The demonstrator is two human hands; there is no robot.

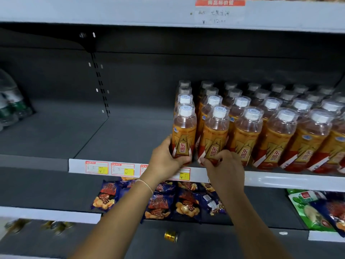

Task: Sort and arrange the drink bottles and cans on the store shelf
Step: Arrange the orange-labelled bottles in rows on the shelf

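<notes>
Two orange drink bottles at the left end of the front row are in my grip. My left hand (166,157) wraps fingers and thumb round the lower label of the leftmost front bottle (183,135), and my right hand (225,171) curls its fingers round the base of the second front bottle (214,137) just beside it. Both stand upright at the front edge of the grey shelf (280,179). The other orange bottles (276,135), all white-capped, fill the shelf's right half in rows running to the back, while its left half is bare board. A thin band (147,185) circles my left wrist. Price tags (97,167) sit on the shelf's front edge left of my hands. At the far left edge stand blurred water bottles (9,101). On the shelf below lie dark blue snack bags (162,202) and, toward the right, green bags (308,208). Lower still, a gold can (170,236) lies on its side. Overhead, the upper shelf's edge carries a handwritten label (219,14).
</notes>
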